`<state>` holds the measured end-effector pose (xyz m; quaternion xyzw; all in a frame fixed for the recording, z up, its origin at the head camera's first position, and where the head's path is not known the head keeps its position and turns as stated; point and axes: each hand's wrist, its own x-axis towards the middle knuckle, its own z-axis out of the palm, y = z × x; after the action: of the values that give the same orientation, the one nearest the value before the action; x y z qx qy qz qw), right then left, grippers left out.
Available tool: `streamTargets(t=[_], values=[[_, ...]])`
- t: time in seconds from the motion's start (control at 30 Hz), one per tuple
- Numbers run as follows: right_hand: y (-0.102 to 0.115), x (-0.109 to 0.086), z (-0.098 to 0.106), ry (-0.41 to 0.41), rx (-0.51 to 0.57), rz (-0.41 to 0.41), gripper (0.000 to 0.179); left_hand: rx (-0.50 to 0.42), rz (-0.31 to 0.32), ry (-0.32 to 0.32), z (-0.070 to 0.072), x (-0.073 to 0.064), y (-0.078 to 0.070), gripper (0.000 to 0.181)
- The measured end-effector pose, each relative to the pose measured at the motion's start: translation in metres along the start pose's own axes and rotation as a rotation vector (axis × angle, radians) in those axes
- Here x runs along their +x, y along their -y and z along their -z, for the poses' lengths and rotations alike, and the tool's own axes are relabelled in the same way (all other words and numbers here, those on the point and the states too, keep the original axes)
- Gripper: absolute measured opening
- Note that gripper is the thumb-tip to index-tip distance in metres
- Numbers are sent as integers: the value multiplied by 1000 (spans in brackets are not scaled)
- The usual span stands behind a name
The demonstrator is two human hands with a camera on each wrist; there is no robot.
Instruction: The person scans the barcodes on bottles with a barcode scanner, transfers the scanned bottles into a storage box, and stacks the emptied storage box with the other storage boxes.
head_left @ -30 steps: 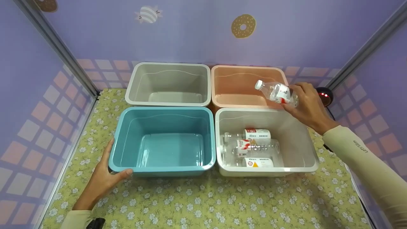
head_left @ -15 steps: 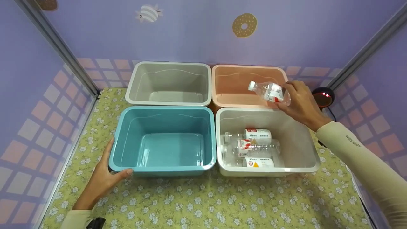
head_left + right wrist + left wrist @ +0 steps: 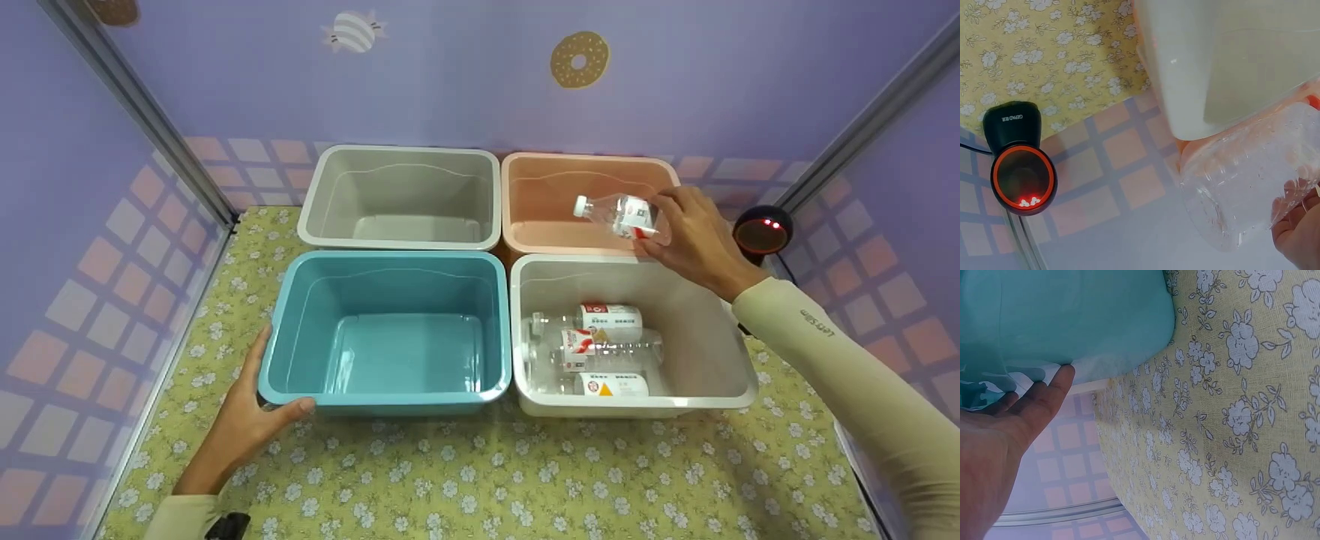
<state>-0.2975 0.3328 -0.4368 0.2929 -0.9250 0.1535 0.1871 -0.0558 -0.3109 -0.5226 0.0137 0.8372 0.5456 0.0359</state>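
My right hand point(image 3: 697, 240) grips a clear plastic bottle point(image 3: 622, 217) by its base end. The bottle lies tilted, its white cap pointing left, over the front of the peach bin point(image 3: 517, 240). Its ribbed base and the fingertips point(image 3: 1292, 214) behind it show in the right wrist view. My left hand point(image 3: 244, 416) rests at the front left corner of the blue bin point(image 3: 405, 352), thumb along the front, straight fingers point(image 3: 1044, 396) against the outer side. Several clear bottles point(image 3: 611, 352) with white and red labels lie in the off-white bin point(image 3: 637, 402).
A grey bin point(image 3: 397, 244) stands behind the blue one. At the right, beyond my right hand, is a black round-headed device point(image 3: 763, 229) with red lights, also seen in the right wrist view. A flowered cloth point(image 3: 465, 480) covers the table, with purple walls point(image 3: 465, 82) around it.
My right hand has carried the bottle left and slightly down over the peach bin's front, tilting it flatter. The left hand has stayed at the blue bin's corner.
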Motion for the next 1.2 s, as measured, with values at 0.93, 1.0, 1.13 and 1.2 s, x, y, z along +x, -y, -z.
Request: streamTargets(t=[0.93, 1.0, 1.13, 1.2], values=[[3, 23, -19, 69, 36, 112, 59, -20, 33, -6, 0, -1, -1, 122], [3, 25, -21, 55, 33, 137, 57, -17, 33, -3, 0, -1, -1, 121], [3, 27, -24, 43, 36, 173, 54, -22, 31, -2, 0, -1, -1, 122], [4, 28, -25, 44, 44, 181, 52, -18, 34, -3, 0, -2, -1, 122]])
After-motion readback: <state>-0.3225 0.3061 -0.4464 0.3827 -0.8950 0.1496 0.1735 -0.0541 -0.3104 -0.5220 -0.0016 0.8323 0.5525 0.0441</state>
